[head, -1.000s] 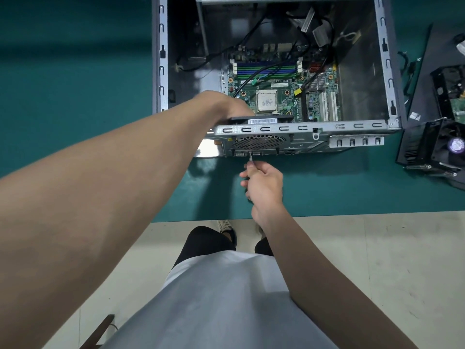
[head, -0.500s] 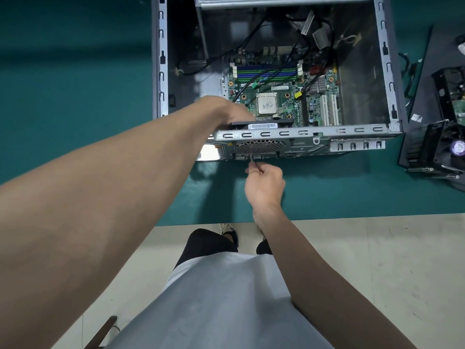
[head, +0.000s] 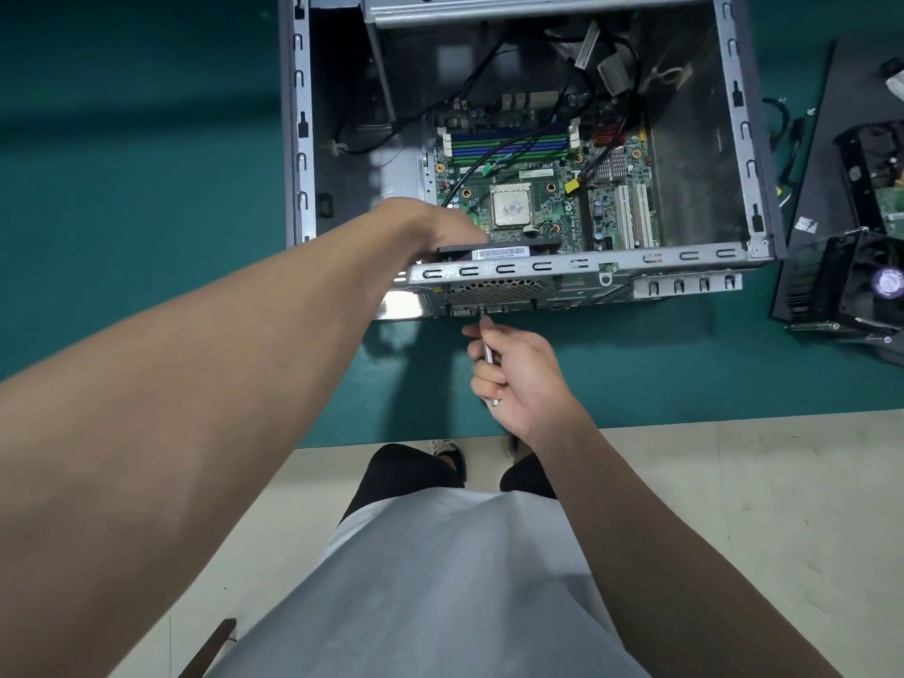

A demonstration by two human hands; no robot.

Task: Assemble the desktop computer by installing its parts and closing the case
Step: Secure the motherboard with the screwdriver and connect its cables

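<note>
An open grey computer case (head: 739, 154) lies on its side on a green mat, with the green motherboard (head: 553, 188) and bare CPU (head: 510, 206) showing inside. My left hand (head: 440, 227) reaches into the case and holds a black case fan (head: 499, 250) against the inside of the rear panel (head: 577, 266). My right hand (head: 518, 371) is shut on a thin silver screwdriver (head: 487, 354), whose tip touches the rear panel just under the fan grille (head: 494, 288). The fingers of my left hand are hidden behind the panel.
A black side panel (head: 822, 154) lies right of the case, with a CPU cooler (head: 851, 286) and another dark part (head: 875, 173) on it. Loose cables hang inside the case at the back. The mat's front edge runs just below my right hand.
My right hand turned on the screwdriver and shifted slightly down and right; the tip stays at the rear panel. My left hand keeps the fan in place.
</note>
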